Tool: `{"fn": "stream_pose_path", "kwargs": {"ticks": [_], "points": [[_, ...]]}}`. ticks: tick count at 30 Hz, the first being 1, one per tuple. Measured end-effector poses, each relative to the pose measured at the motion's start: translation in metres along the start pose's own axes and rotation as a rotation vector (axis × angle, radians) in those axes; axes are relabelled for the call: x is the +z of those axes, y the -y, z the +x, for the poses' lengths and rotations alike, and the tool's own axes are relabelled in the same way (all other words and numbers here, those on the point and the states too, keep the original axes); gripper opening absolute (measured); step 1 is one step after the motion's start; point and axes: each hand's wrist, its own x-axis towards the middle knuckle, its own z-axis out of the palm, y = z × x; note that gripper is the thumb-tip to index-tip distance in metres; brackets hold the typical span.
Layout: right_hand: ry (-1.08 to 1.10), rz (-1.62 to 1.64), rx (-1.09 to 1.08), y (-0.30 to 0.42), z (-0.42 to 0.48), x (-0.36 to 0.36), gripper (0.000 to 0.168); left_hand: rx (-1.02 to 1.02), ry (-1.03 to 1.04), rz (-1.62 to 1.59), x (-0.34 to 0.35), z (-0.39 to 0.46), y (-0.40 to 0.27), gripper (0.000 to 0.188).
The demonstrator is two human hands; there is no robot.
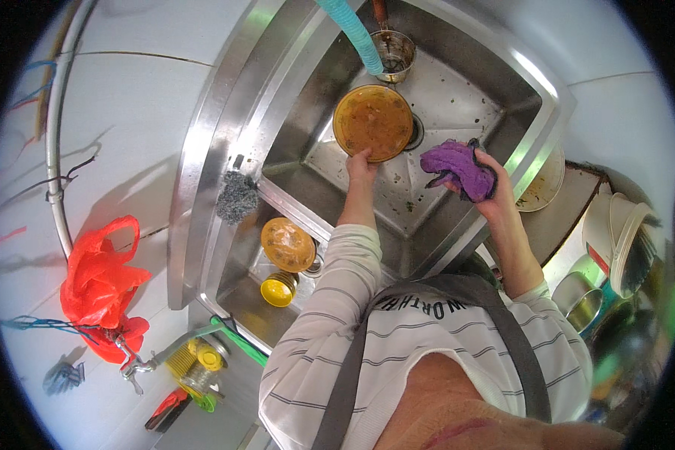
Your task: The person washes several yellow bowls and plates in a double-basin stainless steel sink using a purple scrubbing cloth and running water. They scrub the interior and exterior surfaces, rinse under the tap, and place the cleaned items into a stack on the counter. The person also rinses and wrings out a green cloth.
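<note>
An amber plate (373, 124) with a faint pattern is held by its near rim in my left hand (362, 164), over the right basin of a stainless steel sink (394, 208). My right hand (492, 183) grips a bunched purple cloth (460, 169) with a dark edge, to the right of the plate and apart from it. Just beyond the plate, a small saucepan (392, 56) stands in the basin beneath a ribbed turquoise hose (355, 34). The plate partly covers the drain (415, 133). Food scraps dot the basin floor.
In the left basin lie another amber plate (288, 244) and stacked yellow bowls (278, 289). A grey scouring pad (237, 197) rests on the sink ledge. A red plastic bag (104, 275) hangs by a tap (132, 363). White buckets (616, 242) and a metal pot (578, 304) stand at right.
</note>
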Motion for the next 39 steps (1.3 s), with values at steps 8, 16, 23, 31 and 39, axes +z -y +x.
{"fn": "stream_pose_path", "kwargs": {"ticks": [8,16,23,31,39], "points": [[0.099,0.018,0.016,0.003,-0.009,-0.002,0.041,0.095,0.215,0.098,0.028,-0.054,-0.031,0.049],[0.127,-0.006,0.010,0.006,-0.023,-0.002,0.042,0.028,0.308,0.110,0.079,-0.098,-0.078,0.050],[0.155,0.015,0.014,0.007,-0.034,-0.006,0.039,0.099,0.130,0.313,0.138,-0.119,-0.114,0.043],[0.103,-0.154,-0.108,-0.002,-0.050,0.012,0.041,0.609,-0.047,0.776,0.118,-0.125,-0.134,0.045],[0.386,-0.465,-0.413,-0.002,-0.044,0.044,0.053,0.673,0.213,0.267,0.027,-0.183,-0.103,0.038]]}}
